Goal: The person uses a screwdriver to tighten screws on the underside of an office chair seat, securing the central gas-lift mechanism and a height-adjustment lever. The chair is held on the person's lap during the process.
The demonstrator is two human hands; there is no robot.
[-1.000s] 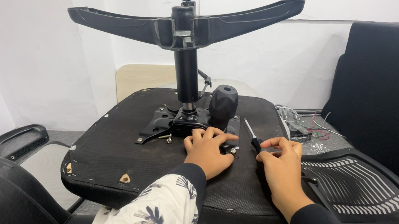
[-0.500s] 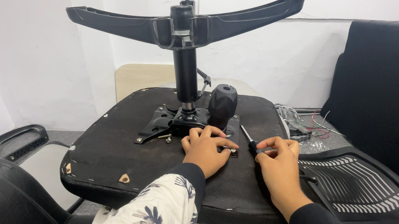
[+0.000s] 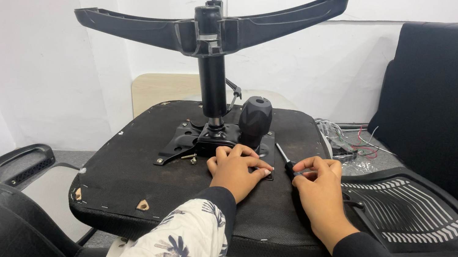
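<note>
**Screwdriver held at the underside of an upturned office chair**

Upturned chair seat (image 3: pixel 131 155), black fabric underside facing up, filling the middle of the view. Rising from it, gas column (image 3: pixel 213 85) topped by star base (image 3: pixel 208 29) with castors in the air. Bolted at the column's foot, black metal mechanism plate (image 3: pixel 187 140) with a ribbed round knob (image 3: pixel 256 119) just behind. Mesh chair part (image 3: pixel 413 212) lying to the right; tangle of coloured wires (image 3: pixel 355 150) near the wall.

Left hand (image 3: pixel 234 170) lying flat at the plate's front edge, fingers narrow, pinching at a small bolt (image 3: pixel 266 171) by the look of it. Right hand (image 3: pixel 321 190) closed around a screwdriver (image 3: pixel 286 160), black handle in the fingers, thin shaft angled up and left, tip just clear of the plate.

Likely risks: tip slipping off the bolt head toward the left fingers so close by; loose bolt rolling off the sloped fabric; tall base tipping if leaned on.
</note>
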